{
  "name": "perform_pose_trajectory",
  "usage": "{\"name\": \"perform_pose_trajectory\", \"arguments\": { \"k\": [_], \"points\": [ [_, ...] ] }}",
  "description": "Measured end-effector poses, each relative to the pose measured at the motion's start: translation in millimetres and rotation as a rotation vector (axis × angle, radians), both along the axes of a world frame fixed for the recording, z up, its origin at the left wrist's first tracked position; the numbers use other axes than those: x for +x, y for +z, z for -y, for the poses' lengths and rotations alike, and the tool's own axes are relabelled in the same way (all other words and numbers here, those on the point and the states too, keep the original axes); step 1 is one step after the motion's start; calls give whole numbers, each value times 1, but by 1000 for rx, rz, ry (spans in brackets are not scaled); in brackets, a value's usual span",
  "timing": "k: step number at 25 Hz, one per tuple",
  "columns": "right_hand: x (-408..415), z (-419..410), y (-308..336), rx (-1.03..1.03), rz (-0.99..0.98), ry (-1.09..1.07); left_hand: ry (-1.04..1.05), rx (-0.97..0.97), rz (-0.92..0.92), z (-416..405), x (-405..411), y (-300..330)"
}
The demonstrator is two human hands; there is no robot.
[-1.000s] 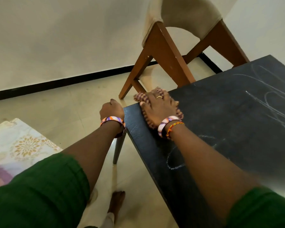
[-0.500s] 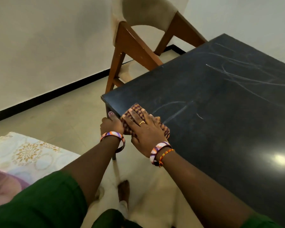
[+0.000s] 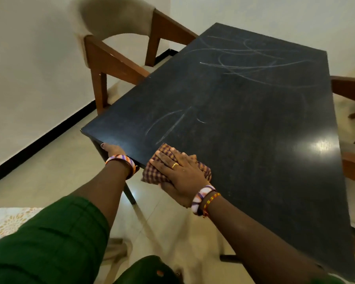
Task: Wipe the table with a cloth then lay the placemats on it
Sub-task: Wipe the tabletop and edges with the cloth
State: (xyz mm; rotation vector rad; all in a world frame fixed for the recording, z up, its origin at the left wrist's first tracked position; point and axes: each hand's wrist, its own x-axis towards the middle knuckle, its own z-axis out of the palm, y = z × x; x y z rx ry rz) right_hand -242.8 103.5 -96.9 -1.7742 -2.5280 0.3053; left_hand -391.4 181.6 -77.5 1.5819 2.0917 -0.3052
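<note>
The right hand (image 3: 179,171) lies flat, fingers spread, pressing a crumpled brown-and-purple checked cloth (image 3: 162,171) onto the near edge of the black rectangular table (image 3: 244,130); part of the cloth hangs over that edge. The left hand (image 3: 114,149) rests at the same edge near the corner, just beside the cloth. Its fingers are mostly hidden, so no telling if they grip or lie loose. White chalky scribbles (image 3: 252,62) cover the far half of the tabletop, with a few more streaks right above the cloth. A wooden chair with a beige padded back (image 3: 115,48) is tucked in on the left side of the table. No placemats on the table yet.
</note>
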Motion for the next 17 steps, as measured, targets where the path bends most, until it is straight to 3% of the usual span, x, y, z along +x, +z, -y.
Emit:
{"name": "perform_pose_trajectory", "arguments": {
  "k": [4,8,12,14,17],
  "points": [
    [11,-24,0,16,-12,-74,-9,2,-99,-5,12,-4],
    [97,-47,-5,56,49,-470,2,8,11,1,23,2],
    [138,-92,-3,-77,50,-747,-109,-59,-46,1,34,20],
    [106,-107,-1,30,69,-623,-160,-91,-87,-2,34,17],
    [15,-89,-2,93,-10,-199,-206,-139,-42,-2,31,21]
  ]
}}
